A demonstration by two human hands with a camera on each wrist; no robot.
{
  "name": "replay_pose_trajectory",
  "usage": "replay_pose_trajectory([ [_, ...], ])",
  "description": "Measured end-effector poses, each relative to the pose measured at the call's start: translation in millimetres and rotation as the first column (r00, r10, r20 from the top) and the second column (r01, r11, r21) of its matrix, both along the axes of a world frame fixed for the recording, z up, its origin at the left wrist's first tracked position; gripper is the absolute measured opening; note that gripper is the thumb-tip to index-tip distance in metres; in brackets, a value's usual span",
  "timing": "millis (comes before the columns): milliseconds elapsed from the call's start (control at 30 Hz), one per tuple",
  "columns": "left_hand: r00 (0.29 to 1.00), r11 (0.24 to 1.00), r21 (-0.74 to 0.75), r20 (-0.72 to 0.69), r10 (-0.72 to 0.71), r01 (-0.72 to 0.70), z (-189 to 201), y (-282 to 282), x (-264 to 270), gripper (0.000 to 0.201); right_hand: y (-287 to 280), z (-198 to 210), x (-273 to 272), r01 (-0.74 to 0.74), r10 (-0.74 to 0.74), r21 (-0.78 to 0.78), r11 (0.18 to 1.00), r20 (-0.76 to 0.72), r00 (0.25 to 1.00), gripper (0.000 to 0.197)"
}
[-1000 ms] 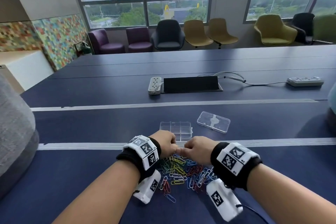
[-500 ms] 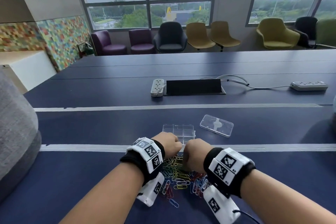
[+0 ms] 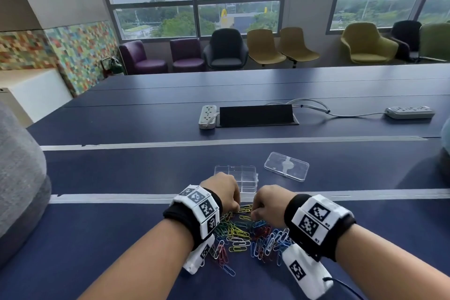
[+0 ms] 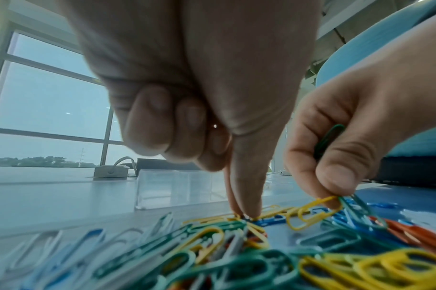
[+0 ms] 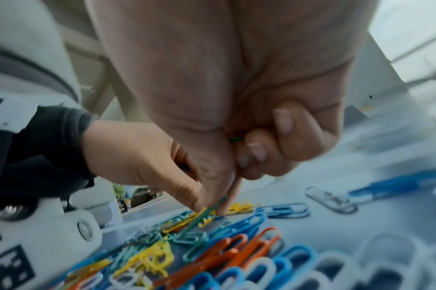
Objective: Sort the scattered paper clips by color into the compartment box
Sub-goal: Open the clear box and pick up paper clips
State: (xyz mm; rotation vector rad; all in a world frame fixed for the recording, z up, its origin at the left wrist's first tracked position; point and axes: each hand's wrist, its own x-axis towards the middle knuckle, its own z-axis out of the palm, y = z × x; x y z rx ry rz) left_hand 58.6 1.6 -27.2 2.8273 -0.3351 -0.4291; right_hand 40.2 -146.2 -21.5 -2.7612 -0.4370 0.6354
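Note:
A heap of coloured paper clips point(image 3: 243, 236) lies on the dark blue table point(image 3: 121, 238), just in front of the clear compartment box point(image 3: 246, 178). Both hands work at the heap's far edge. My left hand point(image 3: 237, 208) has its other fingers curled, and its thumb and forefinger point(image 4: 246, 188) pinch down at yellow clips point(image 4: 269, 212). My right hand point(image 3: 254, 212) keeps green clips point(image 4: 328, 141) tucked in its curled fingers. Its thumb and forefinger pinch another green clip point(image 5: 211, 209) at the heap. In the head view the box's compartments look bare, though the hands hide part of it.
The box's clear lid point(image 3: 286, 166) lies flat to the right of the box. Two power strips point(image 3: 207, 116) point(image 3: 410, 112) and a black cable hatch point(image 3: 255, 114) sit farther back. A grey mass point(image 3: 19, 178) bulges in at the left edge.
Both hands have stayed at the heap's far edge. The right hand has dipped a little lower onto the clips, and the two hands no longer touch.

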Motion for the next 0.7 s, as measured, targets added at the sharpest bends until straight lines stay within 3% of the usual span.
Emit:
replay_pose_trajectory([
  [167,1.0,1.0,0.024,-0.01,-0.016,0.017,-1,-3,1,0.015,-6,1,1,0.024,-0.025,0.029,0.999,0.023,0.999,0.031],
  [400,1.0,1.0,0.014,-0.005,-0.023,0.024,0,-4,-2,0.01,-14,5,4,0.032,-0.03,0.208,0.978,-0.016,0.999,0.025],
  [467,1.0,1.0,-0.007,-0.009,-0.02,0.02,0,-3,-2,0.01,-20,4,7,0.154,-0.088,0.378,0.913,-0.185,0.979,0.026],
  [533,1.0,1.0,-0.019,-0.008,-0.022,0.022,0,-2,-2,0.01,-26,2,9,0.333,-0.121,0.541,0.772,-0.388,0.914,0.025],
  [600,0.999,0.999,-0.006,-0.007,-0.033,0.033,-1,-1,-2,0.011,-31,-1,9,0.445,-0.132,0.61,0.656,-0.488,0.863,0.021],
  [700,0.999,0.998,0.029,-0.001,-0.048,0.048,0,-3,-2,0.01,-35,-6,11,0.535,-0.127,0.638,0.554,-0.57,0.812,0.022],
])
